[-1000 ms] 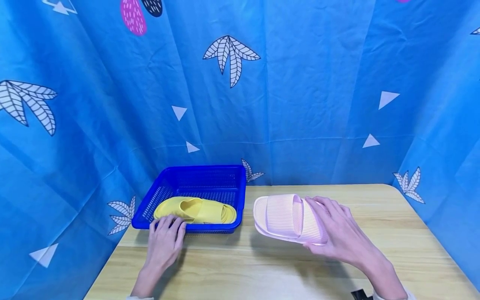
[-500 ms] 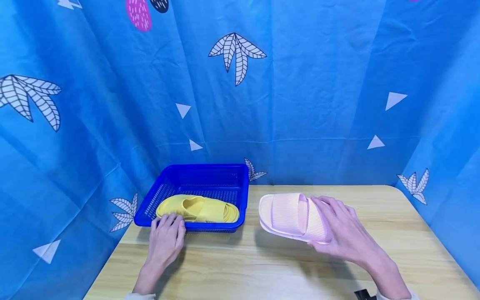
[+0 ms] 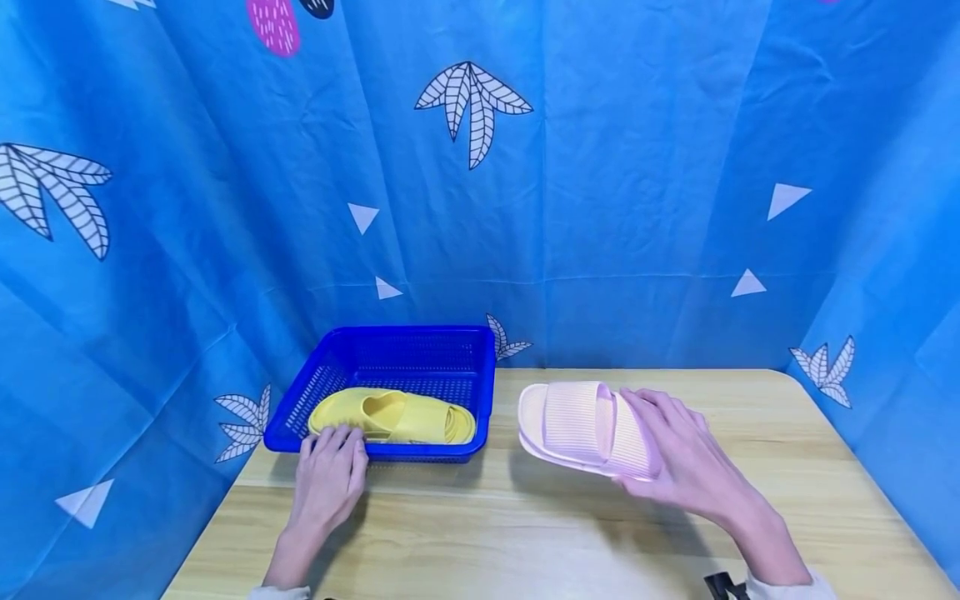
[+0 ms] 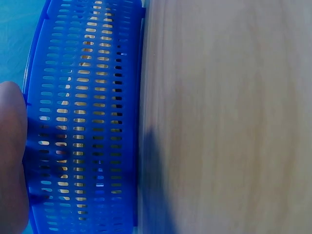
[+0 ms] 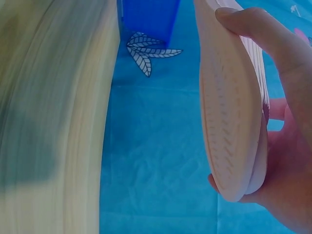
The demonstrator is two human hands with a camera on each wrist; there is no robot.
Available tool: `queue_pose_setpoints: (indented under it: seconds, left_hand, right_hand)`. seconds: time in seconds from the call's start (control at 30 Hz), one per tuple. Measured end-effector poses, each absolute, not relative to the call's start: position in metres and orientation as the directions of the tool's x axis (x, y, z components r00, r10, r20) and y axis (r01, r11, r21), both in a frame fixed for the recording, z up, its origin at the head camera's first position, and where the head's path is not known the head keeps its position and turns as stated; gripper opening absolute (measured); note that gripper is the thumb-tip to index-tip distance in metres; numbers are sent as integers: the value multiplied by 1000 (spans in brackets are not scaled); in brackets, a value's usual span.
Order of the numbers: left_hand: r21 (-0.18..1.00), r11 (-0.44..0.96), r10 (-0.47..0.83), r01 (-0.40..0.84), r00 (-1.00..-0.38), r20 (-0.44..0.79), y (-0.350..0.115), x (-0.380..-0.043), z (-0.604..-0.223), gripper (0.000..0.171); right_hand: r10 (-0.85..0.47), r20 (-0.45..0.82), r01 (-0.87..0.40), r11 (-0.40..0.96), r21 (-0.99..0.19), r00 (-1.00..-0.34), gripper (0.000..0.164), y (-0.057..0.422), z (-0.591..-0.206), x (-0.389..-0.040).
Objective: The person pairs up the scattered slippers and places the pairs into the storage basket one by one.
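My right hand (image 3: 686, 458) holds a pair of pale pink slippers (image 3: 573, 421), nested together with ribbed straps, tilted above the table. In the right wrist view the thumb presses a patterned sole (image 5: 226, 117) and the other fingers are partly hidden behind. A blue perforated plastic basket (image 3: 480, 392) stands at the left of the table. My left hand (image 3: 327, 483) has its fingers curled over the near rim. Inside the basket lie yellow slippers (image 3: 420, 417), close to those fingertips. The left wrist view shows the basket's slotted side wall (image 4: 87, 122) beside the hand.
The wooden table (image 3: 510, 533) extends in front of and to the right of the basket. A blue patterned curtain (image 3: 622, 208) hangs behind and along both sides. A black object (image 3: 723, 585) shows by the right sleeve.
The view has shifted slightly. My right hand and the pink slippers sit a little farther right of the basket than a second ago. The left hand stays on the rim.
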State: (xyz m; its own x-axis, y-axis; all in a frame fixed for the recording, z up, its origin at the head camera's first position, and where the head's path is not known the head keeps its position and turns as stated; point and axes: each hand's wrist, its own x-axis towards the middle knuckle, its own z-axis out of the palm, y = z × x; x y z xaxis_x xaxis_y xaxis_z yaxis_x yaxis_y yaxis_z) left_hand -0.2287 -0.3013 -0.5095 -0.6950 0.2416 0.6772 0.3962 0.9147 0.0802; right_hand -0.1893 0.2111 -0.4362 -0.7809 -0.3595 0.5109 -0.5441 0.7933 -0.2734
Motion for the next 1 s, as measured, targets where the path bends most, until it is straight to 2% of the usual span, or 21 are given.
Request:
queue_pose_setpoints:
  seconds: [0.2,0.53,1.0]
  left_hand:
    - [71,910,258,408,-693,673,-303,-228,-509,33]
    - [81,913,251,401,-705,663,-302,-226,-511,32]
    - [87,916,233,391,-697,679,-300,-227,-509,32]
  right_hand:
    - [-371,511,-560,779,-282,-775,105,203,-434,-199]
    - [-396,502,-585,753,-301,-769,108,187,-424,-219]
    - [-422,448,-590,723,-358,-788,105,150,-411,-248]
